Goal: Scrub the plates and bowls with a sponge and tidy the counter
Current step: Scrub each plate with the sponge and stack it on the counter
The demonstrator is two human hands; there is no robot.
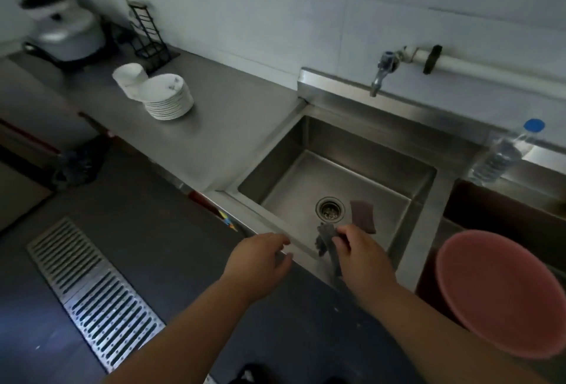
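Over the near rim of the sink (pixel 254 220) the left hand (pixel 260 258) hovers slack and empty, while the right hand (pixel 360 256) pinches a grey rag (pixel 325 238) beside the sponge (pixel 363 215).

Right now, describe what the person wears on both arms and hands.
Nothing worn shows. The left hand and right hand are bare, with no gloves, and no ring, watch or band shows. The left forearm and right forearm are bare too; no sleeve shows up to the picture's edge.
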